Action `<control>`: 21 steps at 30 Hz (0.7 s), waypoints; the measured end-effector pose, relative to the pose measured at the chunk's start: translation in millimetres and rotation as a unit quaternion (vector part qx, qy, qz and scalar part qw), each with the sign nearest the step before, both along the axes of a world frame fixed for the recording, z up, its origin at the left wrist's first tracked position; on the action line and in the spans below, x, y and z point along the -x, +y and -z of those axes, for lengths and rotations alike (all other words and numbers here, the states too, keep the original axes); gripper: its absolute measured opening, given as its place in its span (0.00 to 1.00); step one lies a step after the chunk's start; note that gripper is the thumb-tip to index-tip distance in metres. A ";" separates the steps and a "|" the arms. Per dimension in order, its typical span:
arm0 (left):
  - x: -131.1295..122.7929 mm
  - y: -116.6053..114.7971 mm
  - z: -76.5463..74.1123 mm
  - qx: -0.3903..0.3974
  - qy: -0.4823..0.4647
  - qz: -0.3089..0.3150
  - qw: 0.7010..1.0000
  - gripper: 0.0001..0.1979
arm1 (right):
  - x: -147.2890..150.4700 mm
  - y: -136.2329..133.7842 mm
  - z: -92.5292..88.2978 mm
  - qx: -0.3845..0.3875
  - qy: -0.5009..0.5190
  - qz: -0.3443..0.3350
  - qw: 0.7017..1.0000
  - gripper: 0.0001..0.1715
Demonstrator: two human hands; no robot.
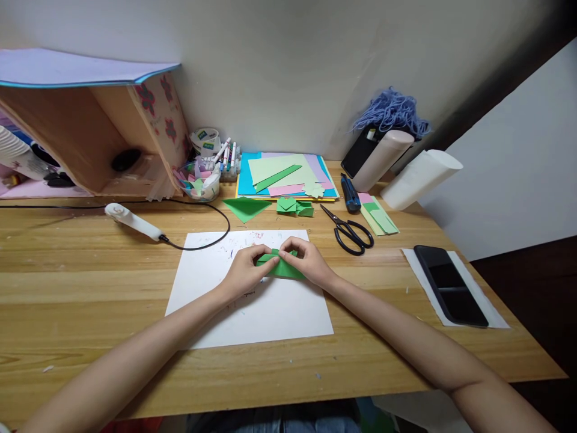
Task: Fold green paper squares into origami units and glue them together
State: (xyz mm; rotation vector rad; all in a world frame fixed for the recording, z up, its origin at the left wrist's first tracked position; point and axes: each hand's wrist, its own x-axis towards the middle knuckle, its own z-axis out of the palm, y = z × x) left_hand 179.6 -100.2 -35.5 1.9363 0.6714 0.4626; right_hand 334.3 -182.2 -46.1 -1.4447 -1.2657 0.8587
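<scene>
A folded piece of green paper (285, 269) is held between my two hands, over a white sheet (270, 319) with small coloured marks. My left hand (249, 269) pinches its left end, thumb on the near face. On the right end, my right hand (310, 260) grips it the same way, the two thumbs close together near the top edge. The fingers behind the paper are partly hidden. Just beyond the sheet lie a green paper triangle (246, 208) and small folded green pieces (294, 207).
Black-handled scissors (349, 231) and a blue cutter (350, 192) lie right of the folded pieces. Coloured papers (246, 171) are stacked at the back. A corded white tool (133, 222) rests at left, near a cardboard box (164, 120). A phone (451, 285) lies at right.
</scene>
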 end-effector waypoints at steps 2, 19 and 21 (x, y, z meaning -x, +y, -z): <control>0.0 -0.1 -1.5 -0.009 0.011 0.013 1.000 0.11 | 0.3 -0.3 0.2 0.003 0.007 -0.012 1.000 0.09; 0.3 0.0 -0.8 -0.035 0.013 0.009 0.999 0.07 | -5.0 -1.0 1.5 0.028 0.018 -0.068 0.997 0.10; 0.2 0.2 -1.0 -0.033 0.012 0.004 0.999 0.07 | -4.0 -1.0 0.9 0.029 0.025 -0.067 0.997 0.10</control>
